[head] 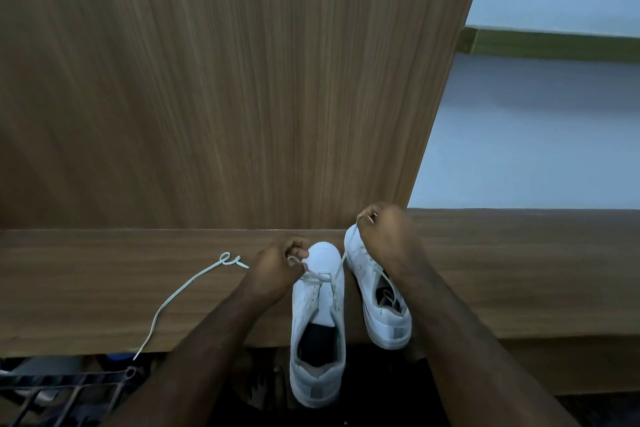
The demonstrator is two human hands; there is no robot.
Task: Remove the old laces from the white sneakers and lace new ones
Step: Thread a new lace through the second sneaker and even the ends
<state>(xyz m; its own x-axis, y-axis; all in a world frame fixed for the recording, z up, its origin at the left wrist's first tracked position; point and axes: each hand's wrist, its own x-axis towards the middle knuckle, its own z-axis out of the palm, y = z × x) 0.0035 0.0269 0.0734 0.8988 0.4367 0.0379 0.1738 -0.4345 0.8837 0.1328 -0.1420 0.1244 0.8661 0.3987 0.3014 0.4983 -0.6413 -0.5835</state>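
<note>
Two white sneakers sit side by side on the wooden shelf (pixel 104 288) — the left sneaker (pixel 318 322) overhangs its near edge, the right sneaker (pixel 377 291) lies just beside it. The left hand (pixel 277 270) pinches one lace end (pixel 296 262) near the toe; the right hand (pixel 388 236) pinches the other, pulled taut. A loose lace (pixel 180 291) trails left across the shelf.

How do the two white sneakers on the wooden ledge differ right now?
The left white sneaker has a lace crossing its front eyelets, with both hands pulling the ends: the left hand and the right hand. The right white sneaker shows bare eyelets. The left one's heel hangs over the ledge's near edge and it points straight ahead; the right one sits farther back, angled leftward. Both are white, upright, toes pointing away.
</note>
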